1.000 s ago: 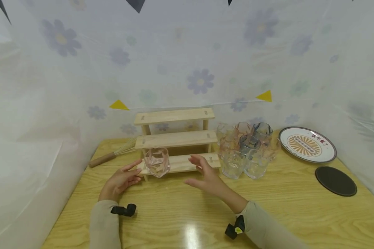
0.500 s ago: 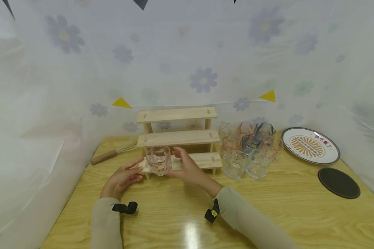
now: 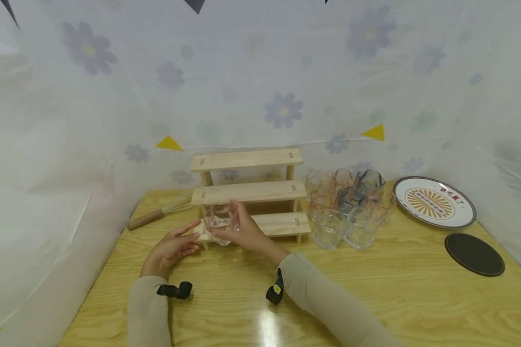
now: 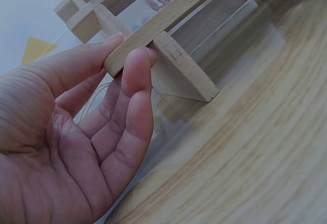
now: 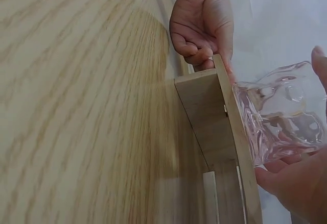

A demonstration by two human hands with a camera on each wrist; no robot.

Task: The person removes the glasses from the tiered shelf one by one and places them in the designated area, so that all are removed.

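A three-tier wooden display stand rises at the middle of the table. On the left end of its lowest step sits a faintly pink, wavy glass cup. My right hand holds this cup from its right side, thumb in front and fingers behind. In the right wrist view the cup has its base against the board. My left hand pinches the left end of the same step; the left wrist view shows thumb above and fingertips below the board.
Several clear, pink and blue glass cups stand close together right of the stand. Farther right are a patterned white plate and a dark oval mat. A whisk with a wooden handle lies left of the stand.
My right hand has moved left from above the step's right part and taken hold of the pink glass cup. The left hand has stayed at the step's end.
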